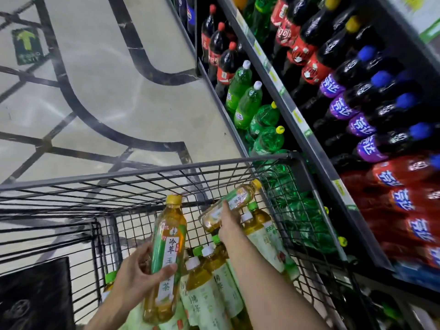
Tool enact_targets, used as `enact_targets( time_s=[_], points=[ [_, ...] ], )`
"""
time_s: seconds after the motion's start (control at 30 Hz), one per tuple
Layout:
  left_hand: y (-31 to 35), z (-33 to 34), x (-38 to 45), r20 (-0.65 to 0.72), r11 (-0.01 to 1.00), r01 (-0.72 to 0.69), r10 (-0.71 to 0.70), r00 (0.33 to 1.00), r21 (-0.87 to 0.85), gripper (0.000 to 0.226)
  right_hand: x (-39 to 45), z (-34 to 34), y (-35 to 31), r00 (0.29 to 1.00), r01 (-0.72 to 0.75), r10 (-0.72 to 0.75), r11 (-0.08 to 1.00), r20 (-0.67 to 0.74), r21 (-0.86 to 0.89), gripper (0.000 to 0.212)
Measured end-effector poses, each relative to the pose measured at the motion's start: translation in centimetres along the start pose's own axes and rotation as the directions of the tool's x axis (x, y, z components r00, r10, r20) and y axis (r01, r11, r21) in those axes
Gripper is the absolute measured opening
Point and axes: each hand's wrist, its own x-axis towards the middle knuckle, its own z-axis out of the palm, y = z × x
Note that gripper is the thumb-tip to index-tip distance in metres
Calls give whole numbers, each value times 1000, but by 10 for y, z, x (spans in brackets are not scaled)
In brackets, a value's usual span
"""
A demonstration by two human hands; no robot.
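- Store aisle: pale floor (123,98) with dark curved lines, and stocked shelf (300,122) running along the right-hand side.
- left hand (140,270) is nearest the camera. Fingers and thumb are curled round the lower half of a yellow-capped tea bottle (167,248), held upright with the cap up, above the cart.
- Under both hands, packed tea bottles (207,289) with white and green caps stand touching each other inside the wire cart (142,173).
- right hand (229,225) is further out, to the right of the left hand. It grips a second tea bottle (234,198) at mid-body. That bottle is tilted, yellow cap pointing up and right toward the cart's far right corner.
- Beyond the right hand, past the cart mesh, are green soda bottles (247,106) on the low shelf level.
- Further right are purple-label bottles (342,110) with blue caps, with red-label ones below them.
- Farthest up are cola bottles (217,51) with red caps.
- Far left of the left hand is a green arrow sticker (27,45) on the floor.
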Motion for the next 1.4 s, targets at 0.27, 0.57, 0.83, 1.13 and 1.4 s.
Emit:
enact_targets(
  time_s=[0.27,0.57,0.83,1.13,1.4],
  points=[
    [-4,-4,23,148,996,77,-69,987,-48,95,11,-2,1,995,-95,90,967,33,236,54],
    [-9,4,39,205,993,115,-104,973,-40,100,16,24,6,997,-20,41,945,-58,328,52],
    [-19,6,35,217,982,159,-134,967,-100,105,27,22,-3,999,-39,38,962,8,272,60],
    [10,2,6,236,957,206,-156,959,-206,124,-38,-24,20,968,162,-184,977,173,136,68],
    [53,-4,-27,244,934,162,-84,966,-318,99,-103,-80,1,855,72,-198,961,479,268,59]
  ],
)
